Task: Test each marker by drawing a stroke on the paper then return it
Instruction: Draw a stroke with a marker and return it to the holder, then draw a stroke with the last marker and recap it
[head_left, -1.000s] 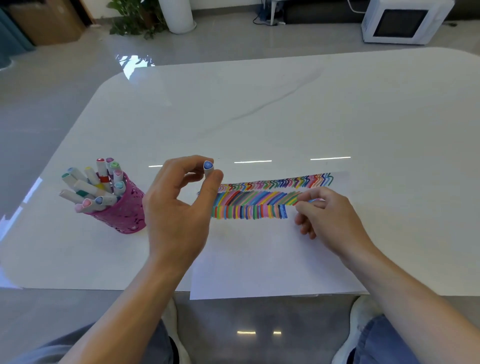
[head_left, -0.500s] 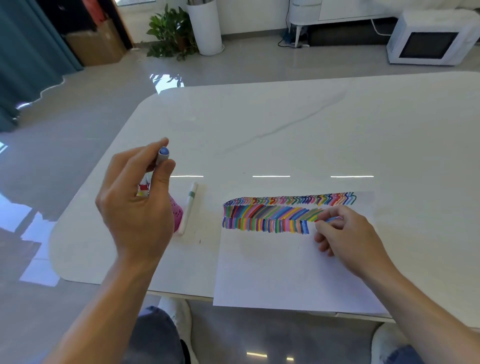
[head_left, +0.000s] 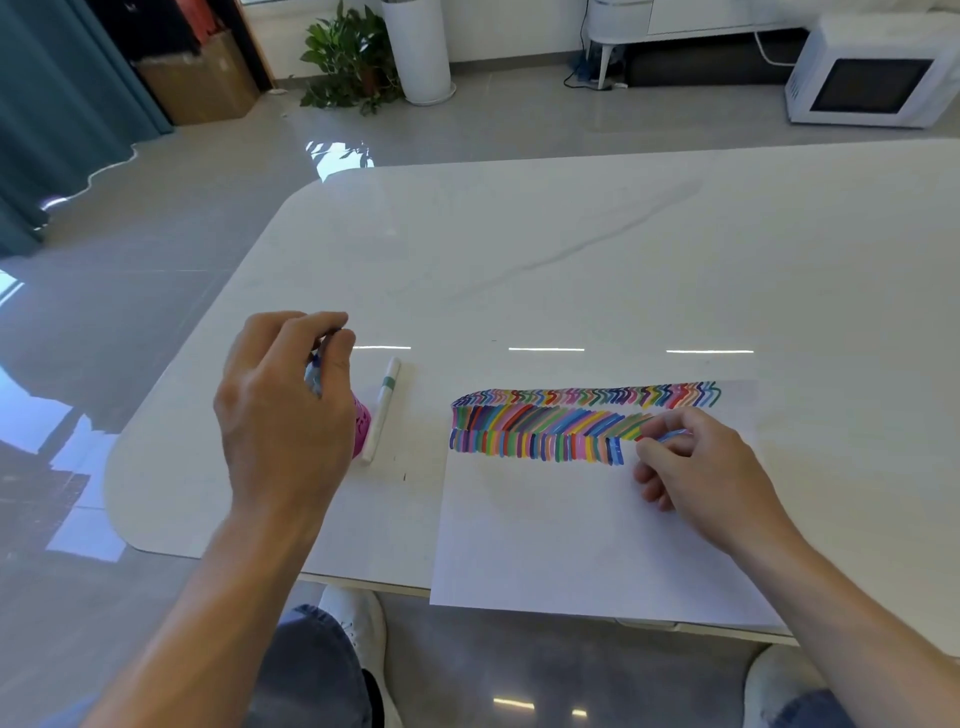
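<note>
Head view: one room seen, with grey glossy floor (head_left: 130, 312), one teal curtain (head_left: 57, 104), one potted plant (head_left: 343, 62), one white microwave (head_left: 872, 78). One white rounded surface (head_left: 571, 249). One paper (head_left: 545, 535) laid over near edge, band of coloured strokes (head_left: 545, 426) drawn across top. Two hands counted. Left hand (head_left: 280, 415) held above one pink holder (head_left: 362, 426), mostly hidden, fingers clamped on one blue marker (head_left: 313, 375). Right hand (head_left: 696, 473) rested on paper, fingertips pinched on small blue piece (head_left: 674, 435); cap or marker not told apart. One green-banded marker (head_left: 383, 410) laid just beside holder.
</note>
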